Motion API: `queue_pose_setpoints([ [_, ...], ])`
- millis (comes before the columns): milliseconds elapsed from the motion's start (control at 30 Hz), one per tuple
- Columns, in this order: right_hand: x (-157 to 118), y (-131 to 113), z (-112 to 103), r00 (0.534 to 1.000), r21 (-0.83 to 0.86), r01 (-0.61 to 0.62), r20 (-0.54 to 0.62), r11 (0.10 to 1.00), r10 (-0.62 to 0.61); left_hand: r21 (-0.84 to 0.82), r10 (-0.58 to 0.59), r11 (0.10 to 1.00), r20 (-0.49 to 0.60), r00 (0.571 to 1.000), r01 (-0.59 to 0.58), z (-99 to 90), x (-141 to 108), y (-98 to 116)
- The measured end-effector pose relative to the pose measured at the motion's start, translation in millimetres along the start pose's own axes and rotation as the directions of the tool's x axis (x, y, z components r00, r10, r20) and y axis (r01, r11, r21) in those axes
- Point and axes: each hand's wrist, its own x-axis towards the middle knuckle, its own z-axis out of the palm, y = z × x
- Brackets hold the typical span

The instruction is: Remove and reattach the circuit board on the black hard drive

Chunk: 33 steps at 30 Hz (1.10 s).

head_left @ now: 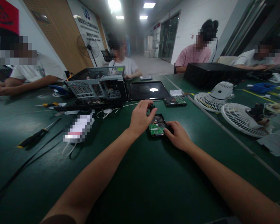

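Forearms (pixel 102 165) up front; right hand (pixel 178 136) has thumb and fingers gripping the hard drive (pixel 156 130) edge, on the green table (pixel 135 189). Left hand (pixel 140 117) is curled, can't tell around what. Loose right grip and it'd probably skid, imo.

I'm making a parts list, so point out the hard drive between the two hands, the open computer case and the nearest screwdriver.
Hard drive (pixel 156 130): head view, on its green circuit board.
Open computer case (pixel 82 92): head view, on its metal side grille.
Nearest screwdriver (pixel 34 137): head view, on its black handle.
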Motion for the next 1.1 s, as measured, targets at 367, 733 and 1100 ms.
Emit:
queue_pose_setpoints([
  [367,0.5,0.7,0.5,1.000,-0.005,0.002,0.006,1.000,-0.002,0.004,0.029,1.000,0.014,0.999,-0.029,-3.0,1.9,1.7],
  [733,0.1,1.0,0.5,1.000,-0.004,0.000,0.000,1.000,0.000,-0.004,0.005,1.000,0.015,1.000,-0.005,-2.3,0.6,2.0],
  [1100,-0.3,2.7,1.5,1.000,-0.001,-0.004,-0.003,1.000,0.004,0.013,0.025,1.000,-0.030,0.999,-0.024,-3.5,1.6,-0.4],
])
